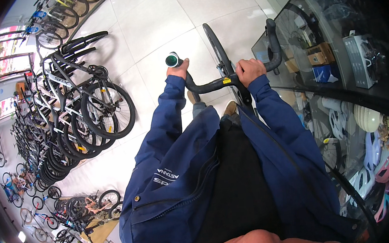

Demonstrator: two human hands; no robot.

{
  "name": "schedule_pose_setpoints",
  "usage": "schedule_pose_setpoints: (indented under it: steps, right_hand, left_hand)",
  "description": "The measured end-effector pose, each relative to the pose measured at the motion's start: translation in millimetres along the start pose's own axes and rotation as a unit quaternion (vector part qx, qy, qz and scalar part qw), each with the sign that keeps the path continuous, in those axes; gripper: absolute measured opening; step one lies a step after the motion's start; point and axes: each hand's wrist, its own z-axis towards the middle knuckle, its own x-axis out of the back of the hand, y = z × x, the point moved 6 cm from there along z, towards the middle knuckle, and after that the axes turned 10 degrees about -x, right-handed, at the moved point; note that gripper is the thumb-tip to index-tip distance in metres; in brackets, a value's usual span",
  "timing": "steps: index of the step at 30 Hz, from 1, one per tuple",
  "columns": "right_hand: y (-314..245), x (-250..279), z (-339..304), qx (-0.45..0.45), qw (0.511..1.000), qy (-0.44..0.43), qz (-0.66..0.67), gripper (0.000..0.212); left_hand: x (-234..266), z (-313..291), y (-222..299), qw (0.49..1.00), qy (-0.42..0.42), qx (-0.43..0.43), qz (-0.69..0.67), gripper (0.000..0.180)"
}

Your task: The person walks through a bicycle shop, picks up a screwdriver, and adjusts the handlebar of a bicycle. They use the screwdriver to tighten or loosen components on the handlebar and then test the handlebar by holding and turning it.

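A black drop handlebar (210, 87) with a yellow label near its middle crosses in front of me. My right hand (250, 72) is closed over the bar, right of the label. At the bar's left end, my left hand (178, 70) is closed around a short pale cylinder (171, 60) whose round, dark green end faces up; its exact kind does not show. Whether this hand also touches the bar is hidden. Beyond the bar is the bicycle's thin wheel (216, 45), and its dark frame runs down between my arms.
Long rows of parked bicycles (105, 110) stand on the left, the nearest wheel close to my left arm. A glass display case (292, 78) with boxes and helmets (338, 123) runs along my right side. Pale floor tiles (162, 18) stretch ahead. More bicycles (84, 205) stand at lower left.
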Motion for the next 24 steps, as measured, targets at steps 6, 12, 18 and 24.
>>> schedule_pose_setpoints:
  steps: [6,12,18,24]
  right_hand:
    - [1,-1,0,-0.003,1.000,-0.002,0.002,0.025]
    - [1,-3,0,-0.005,1.000,-0.008,-0.002,0.025]
    - [0,0,-1,-0.004,1.000,0.001,0.005,0.025]
    - [1,-1,-1,0.000,1.000,0.006,0.005,0.024]
  left_hand:
    - [-2,-1,-5,0.999,-0.016,0.039,-0.002,0.046]
    - [-2,-2,-6,1.000,-0.002,0.028,-0.015,0.040]
    - [-2,-2,-3,1.000,-0.005,0.024,-0.005,0.041]
    - [0,-6,6,1.000,-0.005,0.023,-0.005,0.043]
